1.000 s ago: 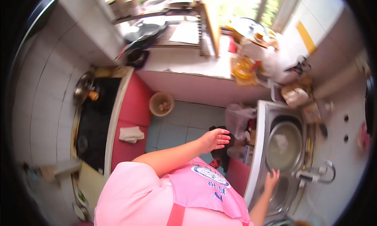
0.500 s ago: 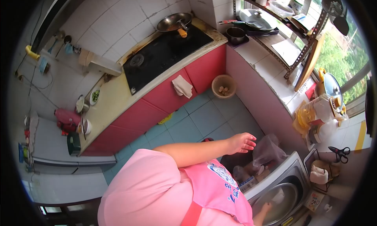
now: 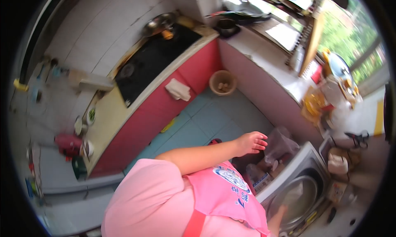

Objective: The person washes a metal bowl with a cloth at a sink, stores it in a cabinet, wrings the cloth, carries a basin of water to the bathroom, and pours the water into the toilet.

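My left hand (image 3: 252, 143) hangs in the air at the middle right, palm turned outward, fingers loosely bent and holding nothing. Just beyond it is a clear plastic bag (image 3: 281, 144). My right hand (image 3: 279, 216) reaches over a round metal basin (image 3: 317, 191) set in the sink (image 3: 277, 181). Its fingers are smeared by motion, so their grip is unclear. A pale whitish patch (image 3: 295, 192) shows inside the basin near that hand; I cannot make out what it is. The pink apron (image 3: 222, 195) covers my front.
A black cooktop (image 3: 159, 55) bears a frying pan (image 3: 160, 23). Below, a white cloth (image 3: 178, 90) hangs on the red cabinet (image 3: 154, 109). A brown bin (image 3: 222, 83) stands on the floor. Scissors (image 3: 358, 138) and an oil bottle (image 3: 315, 101) are at the right.
The view has shifted, moving the stove and window ledge left and up in the picture. My left hand keeps about the same pose; my right hand stays at the basin, now more blurred.
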`<action>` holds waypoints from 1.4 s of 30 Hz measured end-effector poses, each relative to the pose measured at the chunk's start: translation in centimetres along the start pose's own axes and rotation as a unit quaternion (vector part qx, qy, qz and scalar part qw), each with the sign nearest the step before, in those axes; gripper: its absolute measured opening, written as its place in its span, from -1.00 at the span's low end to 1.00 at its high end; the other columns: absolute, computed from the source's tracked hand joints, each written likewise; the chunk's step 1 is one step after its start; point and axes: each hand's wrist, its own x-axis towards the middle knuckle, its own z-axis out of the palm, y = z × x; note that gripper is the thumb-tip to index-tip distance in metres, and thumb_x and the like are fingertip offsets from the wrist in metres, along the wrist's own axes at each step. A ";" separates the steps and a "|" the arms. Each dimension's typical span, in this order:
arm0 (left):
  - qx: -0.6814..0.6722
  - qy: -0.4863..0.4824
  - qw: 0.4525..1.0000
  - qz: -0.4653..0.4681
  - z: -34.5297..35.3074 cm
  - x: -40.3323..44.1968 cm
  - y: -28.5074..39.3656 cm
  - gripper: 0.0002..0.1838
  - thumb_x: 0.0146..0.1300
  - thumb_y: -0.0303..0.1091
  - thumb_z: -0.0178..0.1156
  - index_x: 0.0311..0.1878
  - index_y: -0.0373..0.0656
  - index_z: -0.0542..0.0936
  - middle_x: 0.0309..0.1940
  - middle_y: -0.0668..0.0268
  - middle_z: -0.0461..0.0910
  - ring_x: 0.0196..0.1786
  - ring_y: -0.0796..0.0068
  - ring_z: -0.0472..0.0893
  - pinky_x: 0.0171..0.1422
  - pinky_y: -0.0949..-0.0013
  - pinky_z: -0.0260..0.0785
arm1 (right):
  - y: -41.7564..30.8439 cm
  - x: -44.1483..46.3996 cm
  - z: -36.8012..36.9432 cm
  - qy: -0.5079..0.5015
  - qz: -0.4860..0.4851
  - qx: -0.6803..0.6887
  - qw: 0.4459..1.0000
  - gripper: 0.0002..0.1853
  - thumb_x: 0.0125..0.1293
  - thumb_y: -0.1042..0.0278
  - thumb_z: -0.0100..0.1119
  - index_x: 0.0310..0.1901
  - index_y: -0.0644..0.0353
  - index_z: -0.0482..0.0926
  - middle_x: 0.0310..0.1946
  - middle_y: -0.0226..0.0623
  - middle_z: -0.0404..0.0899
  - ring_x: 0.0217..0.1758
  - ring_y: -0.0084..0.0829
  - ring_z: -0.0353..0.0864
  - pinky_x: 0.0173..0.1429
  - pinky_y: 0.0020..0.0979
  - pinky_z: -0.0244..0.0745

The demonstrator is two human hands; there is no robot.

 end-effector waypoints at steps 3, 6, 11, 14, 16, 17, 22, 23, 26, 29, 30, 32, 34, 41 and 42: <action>0.002 -0.024 1.000 -0.015 1.7 3.1 1.4 -0.63 0.35 -0.18 0.00 0.15 -0.10 0.45 -0.05 0.25 0.57 -0.02 0.39 0.57 0.08 0.26 0.43 | -3.8 -0.6 1.6 -0.069 -0.066 -0.015 0.995 -0.71 0.13 0.31 0.22 -0.15 0.30 0.59 -0.24 -0.14 0.65 -0.18 -0.28 0.61 -0.03 -0.29 0.50; 0.034 -0.034 0.997 -0.057 4.8 7.7 2.1 -0.62 0.34 -0.22 0.00 0.16 -0.14 0.45 -0.06 0.21 0.59 -0.03 0.36 0.59 0.08 0.23 0.44 | -4.9 -0.7 1.9 0.055 0.114 0.142 0.982 -0.77 0.09 0.27 0.20 -0.26 0.22 0.62 -0.36 -0.20 0.64 -0.28 -0.33 0.59 -0.11 -0.28 0.48; 0.104 -0.086 0.983 -0.124 10.9 14.5 -1.0 -0.62 0.32 -0.18 0.01 0.14 -0.13 0.48 -0.07 0.26 0.62 -0.05 0.39 0.61 0.06 0.26 0.45 | -11.4 -0.9 -2.9 0.046 0.083 0.369 0.924 -0.92 0.20 0.38 0.11 -0.37 0.18 0.53 -0.51 -0.46 0.46 -0.44 -0.60 0.39 -0.35 -0.52 0.28; 0.161 -0.123 0.964 -0.173 13.5 17.3 -3.0 -0.62 0.34 -0.15 0.00 0.13 -0.09 0.48 -0.06 0.31 0.61 -0.02 0.42 0.60 0.06 0.28 0.44 | -16.0 -3.3 -9.6 0.076 0.028 0.472 0.878 -0.94 0.24 0.41 0.07 -0.38 0.13 0.50 -0.51 -0.51 0.44 -0.43 -0.65 0.35 -0.32 -0.57 0.24; 0.196 -0.150 0.950 -0.193 14.7 19.7 -4.9 -0.60 0.33 -0.11 0.02 0.14 -0.09 0.47 -0.04 0.31 0.59 0.00 0.43 0.58 0.07 0.28 0.42 | -18.7 -4.5 -13.8 0.087 -0.018 0.492 0.866 -0.95 0.29 0.43 0.04 -0.31 0.16 0.50 -0.45 -0.49 0.47 -0.36 -0.64 0.40 -0.21 -0.59 0.29; 0.221 -0.165 0.940 -0.199 15.5 20.9 -6.2 -0.58 0.32 -0.08 0.05 0.15 -0.09 0.45 -0.01 0.31 0.57 0.02 0.44 0.56 0.08 0.28 0.39 | -20.0 -5.3 -16.2 0.092 -0.037 0.502 0.859 -0.94 0.31 0.43 0.03 -0.28 0.18 0.50 -0.41 -0.48 0.49 -0.33 -0.64 0.43 -0.15 -0.60 0.32; 0.358 -0.149 0.900 -0.198 21.0 25.5 -14.3 -0.56 0.30 -0.02 0.00 0.15 -0.01 0.48 0.12 0.35 0.50 0.15 0.46 0.48 0.17 0.18 0.32 | -25.0 -9.4 -25.5 0.111 -0.094 0.536 0.832 -0.90 0.33 0.46 0.03 -0.21 0.28 0.50 -0.31 -0.44 0.51 -0.23 -0.64 0.42 -0.07 -0.59 0.33; 0.372 -0.164 0.892 -0.199 21.4 26.7 -16.1 -0.54 0.27 0.00 0.00 0.16 0.03 0.48 0.14 0.36 0.47 0.22 0.44 0.40 0.24 0.08 0.24 | -25.3 -10.0 -27.0 0.105 -0.107 0.539 0.829 -0.87 0.33 0.46 0.04 -0.16 0.31 0.51 -0.28 -0.41 0.52 -0.20 -0.63 0.44 -0.03 -0.58 0.35; 0.405 -0.159 0.879 -0.195 24.3 28.7 -21.3 -0.48 0.25 0.09 -0.04 0.20 0.07 0.46 0.30 0.30 0.34 0.43 0.31 0.17 0.41 -0.17 -0.08 | -26.0 -10.9 -30.6 0.087 -0.143 0.545 0.822 -0.83 0.34 0.47 0.05 -0.09 0.32 0.51 -0.23 -0.39 0.54 -0.15 -0.62 0.46 0.01 -0.57 0.36; 0.380 -0.164 0.885 -0.213 25.8 30.0 -26.6 -0.43 0.22 0.19 0.01 0.22 0.14 0.47 0.37 0.27 0.25 0.49 0.26 0.07 0.44 -0.32 -0.27 | -28.6 -13.2 -34.4 0.087 -0.161 0.577 0.796 -0.81 0.37 0.46 0.03 -0.05 0.32 0.50 -0.18 -0.37 0.53 -0.12 -0.60 0.48 0.09 -0.52 0.37; 0.380 -0.175 0.881 -0.219 26.9 29.3 -27.3 -0.36 0.25 0.22 -0.09 0.33 0.14 0.36 0.45 0.25 0.14 0.55 0.21 -0.10 0.45 -0.34 -0.44 | -29.1 -13.5 -35.2 0.093 -0.169 0.591 0.783 -0.81 0.38 0.45 0.03 -0.04 0.32 0.49 -0.17 -0.36 0.52 -0.11 -0.60 0.49 0.12 -0.50 0.37; 0.335 -0.185 0.892 -0.241 27.2 30.1 -30.0 -0.29 0.24 0.31 -0.11 0.37 0.15 0.31 0.45 0.27 0.14 0.53 0.19 -0.03 0.45 -0.33 -0.33 | -29.4 -13.8 -36.5 0.091 -0.196 0.595 0.775 -0.82 0.39 0.45 0.02 -0.04 0.31 0.47 -0.10 -0.31 0.53 -0.08 -0.57 0.49 0.17 -0.46 0.37; 0.234 -0.211 0.910 -0.270 27.9 30.0 -31.4 -0.27 0.27 0.36 -0.19 0.40 0.19 0.28 0.47 0.26 0.11 0.53 0.14 -0.01 0.44 -0.33 -0.28 | -30.0 -14.3 -37.1 0.111 -0.187 0.629 0.746 -0.83 0.39 0.46 0.01 -0.04 0.29 0.45 -0.03 -0.24 0.53 -0.05 -0.53 0.49 0.17 -0.43 0.39; -0.057 -0.306 0.899 -0.309 32.4 26.2 -31.2 -0.24 0.31 0.42 -0.45 0.45 0.24 0.16 0.39 0.30 0.28 0.40 0.01 0.27 0.35 -0.29 0.08 | -26.2 -10.3 -31.0 0.105 -0.176 0.697 0.688 -0.88 0.39 0.45 0.03 -0.08 0.22 0.43 -0.01 -0.19 0.54 0.04 -0.44 0.51 0.18 -0.40 0.40; -0.067 -0.306 0.897 -0.311 32.5 26.2 -31.5 -0.25 0.31 0.41 -0.44 0.44 0.23 0.18 0.38 0.31 0.29 0.39 0.01 0.28 0.34 -0.28 0.10 | -25.6 -9.6 -29.6 0.117 -0.169 0.692 0.692 -0.88 0.39 0.45 0.04 -0.09 0.22 0.44 -0.05 -0.22 0.55 0.01 -0.47 0.51 0.15 -0.43 0.40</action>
